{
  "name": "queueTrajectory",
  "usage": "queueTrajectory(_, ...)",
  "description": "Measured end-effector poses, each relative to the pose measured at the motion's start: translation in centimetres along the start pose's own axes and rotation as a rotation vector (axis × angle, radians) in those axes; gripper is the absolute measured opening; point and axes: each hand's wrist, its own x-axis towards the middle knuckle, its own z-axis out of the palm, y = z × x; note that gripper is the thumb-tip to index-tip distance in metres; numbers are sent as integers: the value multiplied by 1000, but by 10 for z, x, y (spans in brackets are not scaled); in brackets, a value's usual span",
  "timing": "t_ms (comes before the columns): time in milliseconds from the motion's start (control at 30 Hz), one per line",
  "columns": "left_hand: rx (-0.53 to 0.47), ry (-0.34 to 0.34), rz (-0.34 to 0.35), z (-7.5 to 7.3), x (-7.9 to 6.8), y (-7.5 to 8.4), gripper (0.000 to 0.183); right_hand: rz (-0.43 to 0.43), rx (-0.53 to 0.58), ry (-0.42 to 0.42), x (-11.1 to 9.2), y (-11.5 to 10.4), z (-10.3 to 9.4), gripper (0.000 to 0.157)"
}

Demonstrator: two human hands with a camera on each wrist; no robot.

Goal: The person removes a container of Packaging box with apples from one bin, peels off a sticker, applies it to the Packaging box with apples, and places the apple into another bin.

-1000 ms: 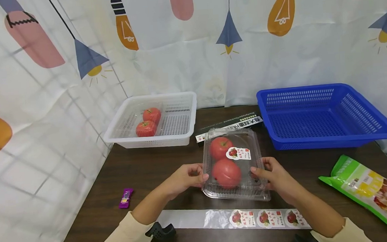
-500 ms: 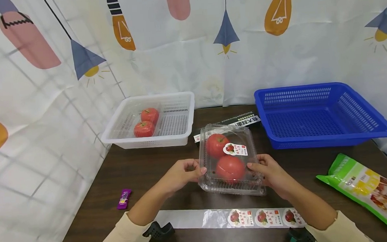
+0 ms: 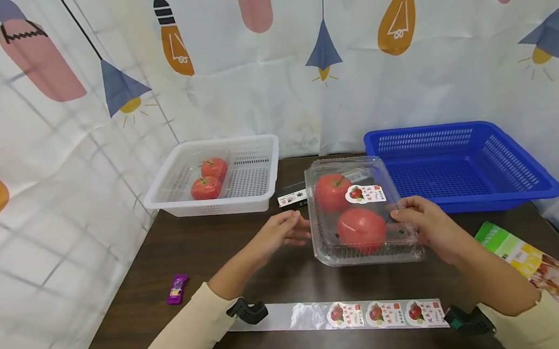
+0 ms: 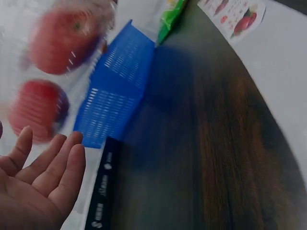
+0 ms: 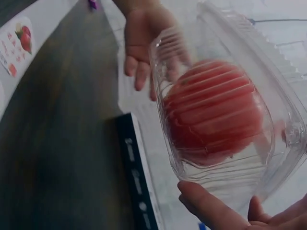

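Observation:
A clear plastic clamshell box (image 3: 334, 254) holding two tomatoes (image 3: 361, 227) is held up above the table, tilted. On its lid is a white sticker (image 3: 371, 193) with a red fruit picture. My right hand (image 3: 426, 226) grips the box by its right side, thumb on top. Just off the box's left side, my left hand (image 3: 283, 231) has its fingers loosely extended and holds nothing; the left wrist view shows its fingers (image 4: 67, 177) apart from the box. Below the box, a strip of label backing (image 3: 309, 315) with several fruit stickers lies on the table.
A white basket (image 3: 213, 206) with another tomato pack (image 3: 207, 187) stands at the back left. The blue basket (image 3: 476, 204) is at the back right. A dark narrow carton (image 3: 292, 198) lies behind the box. At right is a green food bag (image 3: 533, 257); a purple packet (image 3: 177, 288) lies left.
The clamshell box has risen and moved right toward the blue basket in my right hand. My left hand has let go of its left edge.

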Motion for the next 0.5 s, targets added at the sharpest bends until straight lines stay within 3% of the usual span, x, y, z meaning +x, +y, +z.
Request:
queueTrajectory(133, -16, -38, -58, 11, 30, -10, 32, -22, -24, -19, -4, -4, -29, 36)
queueTrajectory(300, -7, -84, -83, 34, 58, -13, 38, -31, -10, -11, -2, -8, -58, 27)
queueTrajectory(400, -35, -80, -88, 49, 74, -15, 38, -62, 18, -7, -1, -9, -74, 21)
queueTrajectory(500, -67, -62, -94, 62, 90, -16, 36, -117, 119, -28, -2, -7, -91, 23)
